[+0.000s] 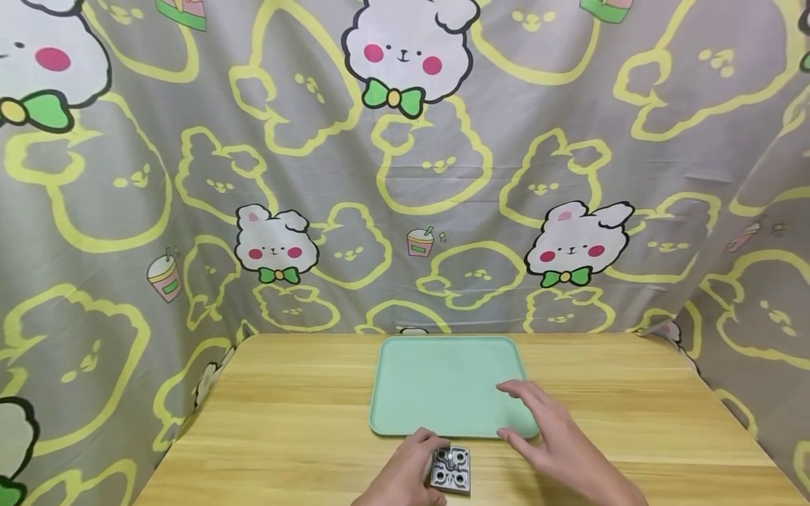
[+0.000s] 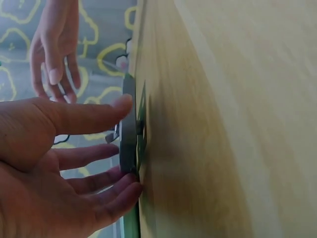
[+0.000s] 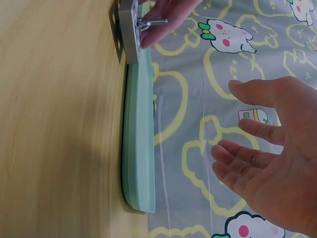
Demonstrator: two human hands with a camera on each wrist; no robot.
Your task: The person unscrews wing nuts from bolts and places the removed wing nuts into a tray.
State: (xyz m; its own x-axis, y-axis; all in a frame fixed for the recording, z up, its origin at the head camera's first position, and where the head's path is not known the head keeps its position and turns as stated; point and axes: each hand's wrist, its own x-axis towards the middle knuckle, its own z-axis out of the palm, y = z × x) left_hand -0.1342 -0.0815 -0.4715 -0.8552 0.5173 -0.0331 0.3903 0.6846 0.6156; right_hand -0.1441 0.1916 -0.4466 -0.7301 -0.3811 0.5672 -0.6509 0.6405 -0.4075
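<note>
A person's left hand (image 1: 408, 469) pinches a square metal block (image 1: 451, 478) at the near side of a wooden bench (image 1: 285, 407); the right hand (image 1: 552, 430), fingers loosely extended, hovers near a green tray (image 1: 443, 386) beyond the block. A rabbit-print curtain (image 1: 354, 183) hangs behind.

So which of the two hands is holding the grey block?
The left hand: its thumb and fingers grip the grey block at opposite edges. The right hand, by contrast, holds nothing and is apart from it.
</note>
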